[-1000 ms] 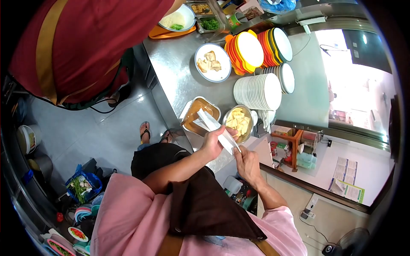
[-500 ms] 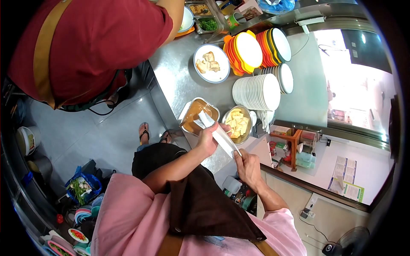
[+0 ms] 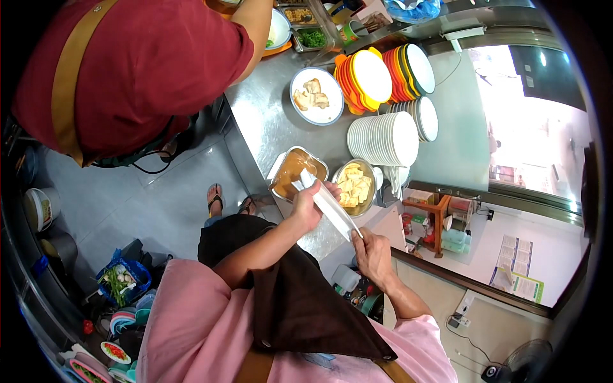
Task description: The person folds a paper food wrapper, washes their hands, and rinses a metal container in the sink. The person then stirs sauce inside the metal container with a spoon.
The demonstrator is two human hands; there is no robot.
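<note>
A long white paper sleeve stretches slantwise between my two hands. My left hand is wrapped round its upper part, beside a metal tray of brown sauce. The fingertips of my right hand pinch the sleeve's lower end. Just beyond my left hand stands a round metal bowl holding pale yellow cut pieces. What the sleeve holds, if anything, is hidden.
A plate with browned food pieces lies on the steel counter. Stacked white bowls and orange-rimmed dishes stand behind. A co-worker in red is at upper left. A bucket stands on the floor.
My left hand has moved slightly left and down along the sleeve, and my right hand slightly down. The co-worker's arm has shifted over the counter, partly covering the bowl at the top.
</note>
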